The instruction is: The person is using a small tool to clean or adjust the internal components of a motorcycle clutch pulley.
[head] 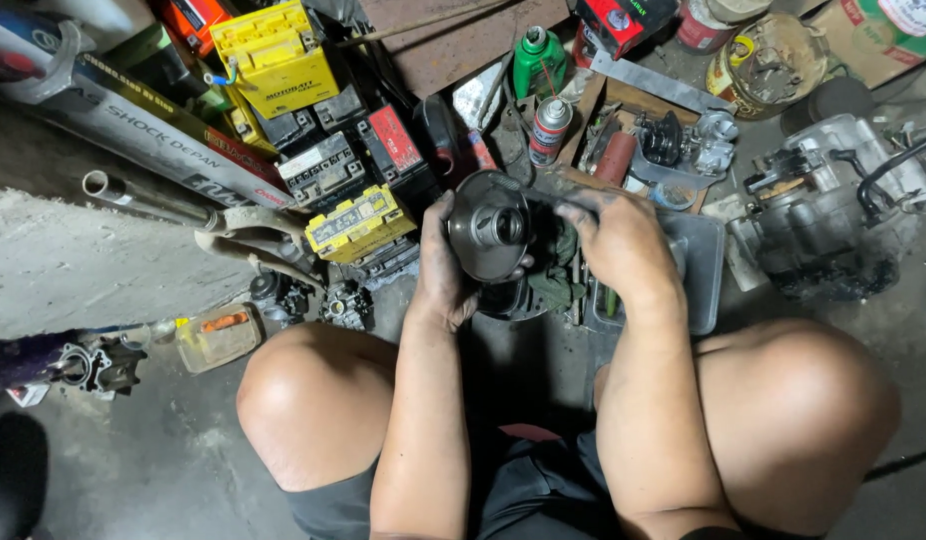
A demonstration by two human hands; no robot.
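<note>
- The round metal pulley part (488,226), dull grey with a hollow hub at its centre, was held up just above the floor, between the squatting person's knees and the clutter of parts.
- The left hand (441,265) gripped it by the rim, fingers curled behind and the thumb over the near edge.
- The right hand (613,240) was closed on a dark green rag (558,268) pressed beside the part's right side; its fingertips were hidden.
- To wipe well, I judged, the left hand should hold the rim firmly and turn the part a little at a time.
- A grey metal tray (705,262) lay under the right hand.
- Beyond stood a spray can (550,128), a green bottle (538,60) and stacked batteries (328,165).
</note>
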